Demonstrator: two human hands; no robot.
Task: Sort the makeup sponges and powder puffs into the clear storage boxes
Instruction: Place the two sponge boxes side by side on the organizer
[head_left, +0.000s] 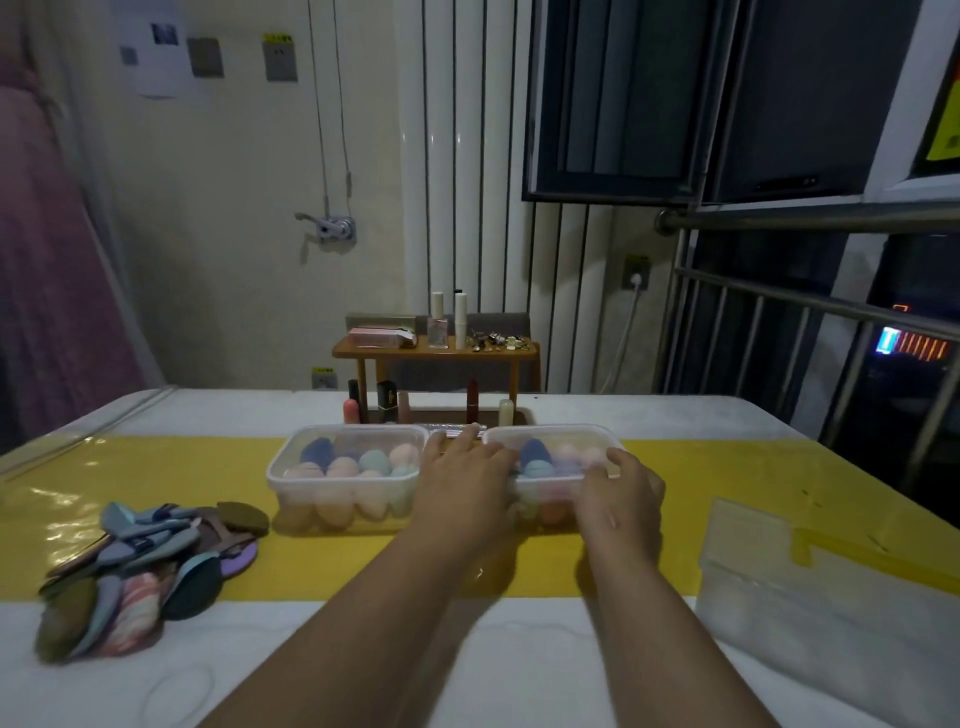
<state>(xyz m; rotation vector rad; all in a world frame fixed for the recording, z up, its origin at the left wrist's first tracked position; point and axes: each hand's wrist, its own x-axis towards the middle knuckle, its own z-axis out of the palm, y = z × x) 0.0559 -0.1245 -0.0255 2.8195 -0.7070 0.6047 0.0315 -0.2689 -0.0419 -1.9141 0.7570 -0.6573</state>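
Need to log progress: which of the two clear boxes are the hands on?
The right box: the left hand lies over its left end, the right hand curls over its right end. The other box sits left of both hands.

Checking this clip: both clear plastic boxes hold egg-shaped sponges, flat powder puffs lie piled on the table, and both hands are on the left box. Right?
One slip: the head view shows the left hand and right hand on the right clear plastic box, not the left box. The rest stands.

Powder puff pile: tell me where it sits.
Head view: the powder puff pile lies on the table at near left, beside the left clear box.
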